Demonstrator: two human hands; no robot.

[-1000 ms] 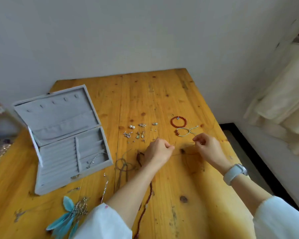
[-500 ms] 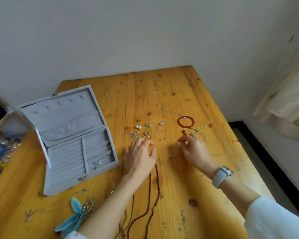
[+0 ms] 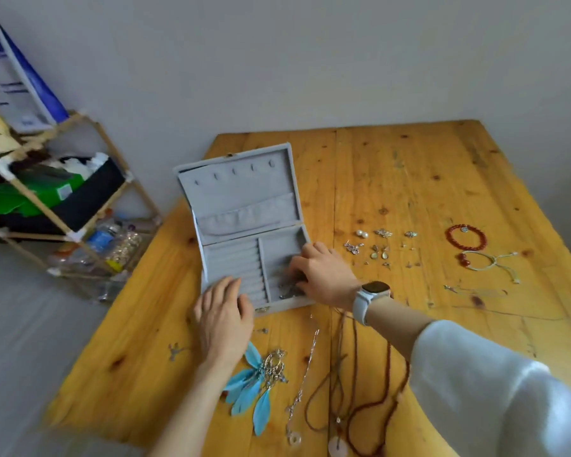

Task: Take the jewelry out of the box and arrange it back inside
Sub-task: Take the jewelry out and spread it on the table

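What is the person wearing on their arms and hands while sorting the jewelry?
Both hands are bare, with no gloves or rings that I can see. The right hand has a white-strapped smartwatch with a dark square face on its wrist, and a loose white fabric sleeve covers that arm higher up. The left hand and its forearm show no sleeve.

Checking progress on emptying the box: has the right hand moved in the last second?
Yes. The right hand went from beside the red bracelet left into the jewelry box.
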